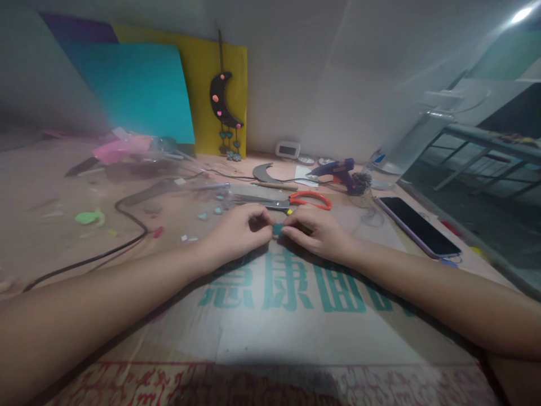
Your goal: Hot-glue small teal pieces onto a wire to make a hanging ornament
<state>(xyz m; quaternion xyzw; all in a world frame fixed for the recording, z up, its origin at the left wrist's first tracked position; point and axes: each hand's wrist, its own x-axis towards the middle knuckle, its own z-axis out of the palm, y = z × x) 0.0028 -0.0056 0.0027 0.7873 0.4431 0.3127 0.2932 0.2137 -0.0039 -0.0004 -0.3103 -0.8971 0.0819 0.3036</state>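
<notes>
Close together over the table, my left hand [239, 230] and my right hand [319, 231] pinch a small teal piece [278, 229] from either side. Its kind and full outline are hidden by the fingertips. Just beyond the fingers lie scissors [310, 195] with orange handles, blades pointing left. Several small light-blue bits [218, 211] are scattered past my left hand. A dark grey crescent cutout [262, 171] rests farther back.
A purple glue gun [338, 168] lies behind the scissors. To the right is a phone [418, 225] beside a clear container [416, 138]. A dark cord [127, 208] crosses the left side. A decorated crescent hanging [220, 101] and a turquoise sheet [131, 90] stand at the back.
</notes>
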